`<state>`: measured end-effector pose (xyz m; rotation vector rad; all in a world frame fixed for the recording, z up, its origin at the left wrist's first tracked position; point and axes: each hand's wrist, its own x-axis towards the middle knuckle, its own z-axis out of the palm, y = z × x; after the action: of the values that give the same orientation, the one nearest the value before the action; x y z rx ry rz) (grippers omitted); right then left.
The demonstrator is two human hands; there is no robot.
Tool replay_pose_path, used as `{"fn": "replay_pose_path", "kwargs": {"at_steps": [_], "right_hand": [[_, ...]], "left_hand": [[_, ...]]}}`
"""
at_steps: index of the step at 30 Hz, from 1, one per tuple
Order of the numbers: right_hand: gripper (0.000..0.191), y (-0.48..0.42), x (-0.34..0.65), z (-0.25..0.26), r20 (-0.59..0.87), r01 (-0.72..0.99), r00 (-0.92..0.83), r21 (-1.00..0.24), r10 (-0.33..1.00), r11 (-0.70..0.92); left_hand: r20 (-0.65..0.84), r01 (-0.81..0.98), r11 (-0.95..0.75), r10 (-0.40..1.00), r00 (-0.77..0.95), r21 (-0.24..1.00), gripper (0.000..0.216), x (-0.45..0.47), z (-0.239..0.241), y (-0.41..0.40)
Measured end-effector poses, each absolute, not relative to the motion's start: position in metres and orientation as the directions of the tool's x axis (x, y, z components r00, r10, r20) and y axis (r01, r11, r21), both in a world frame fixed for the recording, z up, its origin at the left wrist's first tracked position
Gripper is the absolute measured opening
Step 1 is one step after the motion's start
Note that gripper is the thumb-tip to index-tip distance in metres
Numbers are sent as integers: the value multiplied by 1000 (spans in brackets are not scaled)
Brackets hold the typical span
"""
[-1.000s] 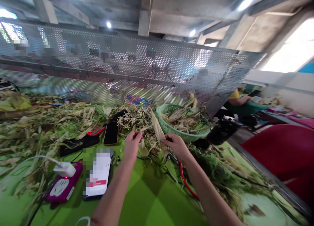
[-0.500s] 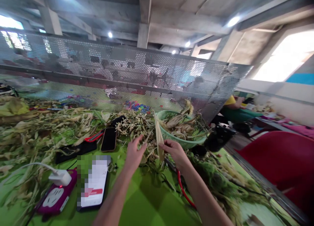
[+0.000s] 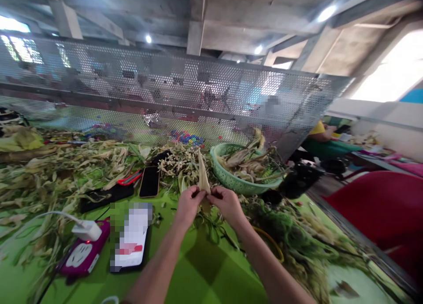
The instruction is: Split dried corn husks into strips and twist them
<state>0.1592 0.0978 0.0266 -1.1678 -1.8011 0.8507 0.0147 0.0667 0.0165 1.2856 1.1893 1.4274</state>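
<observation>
Between my two hands a pale dried corn husk [image 3: 203, 174] stands upright, its pointed tip away from me. My left hand [image 3: 189, 205] pinches its lower left edge with thumb and fingers. On the lower right edge, my right hand [image 3: 228, 205] pinches it the same way. Just beyond the husk lies a heap of dry curled scraps [image 3: 180, 161]. A green plastic basket [image 3: 231, 176] holding more dried husks stands to the right of it. Green fibres [image 3: 280, 227] lie beside my right forearm.
On the left of the green table [image 3: 185, 273] lie a lit phone [image 3: 135, 238], a dark phone [image 3: 150, 182], red-handled scissors [image 3: 130, 177] and a purple power strip [image 3: 84, 253]. A perforated metal screen [image 3: 158, 97] crosses the back. A red chair [image 3: 380, 211] stands at right.
My left hand has moved from open and apart to pinching the husk. The husk and my right hand have shifted left, in front of me.
</observation>
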Motion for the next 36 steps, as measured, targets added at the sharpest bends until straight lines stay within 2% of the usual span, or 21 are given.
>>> {"fn": "replay_pose_path", "kwargs": {"at_steps": [4, 9, 12, 16, 25, 36], "right_hand": [[17, 94, 159, 29, 307, 452, -172, -820, 936, 352], [19, 93, 160, 34, 264, 379, -278, -853, 923, 358], [18, 93, 161, 34, 258, 404, -288, -840, 922, 361], [16, 92, 162, 36, 292, 505, -285, -764, 913, 402], [8, 84, 156, 42, 392, 684, -325, -530, 861, 500], [7, 81, 151, 38, 435, 679, -255, -555, 863, 481]], "left_hand": [[164, -4, -166, 978, -133, 986, 20, 15, 18, 66], [168, 78, -159, 978, -122, 984, 20, 11, 21, 64], [155, 70, -149, 984, -91, 986, 21, 9, 22, 64], [158, 117, -150, 985, -66, 982, 20, 9, 16, 67], [228, 404, -171, 969, -96, 899, 9, 12, 5, 69], [272, 451, -192, 955, -119, 872, 7, 15, 12, 65]]}}
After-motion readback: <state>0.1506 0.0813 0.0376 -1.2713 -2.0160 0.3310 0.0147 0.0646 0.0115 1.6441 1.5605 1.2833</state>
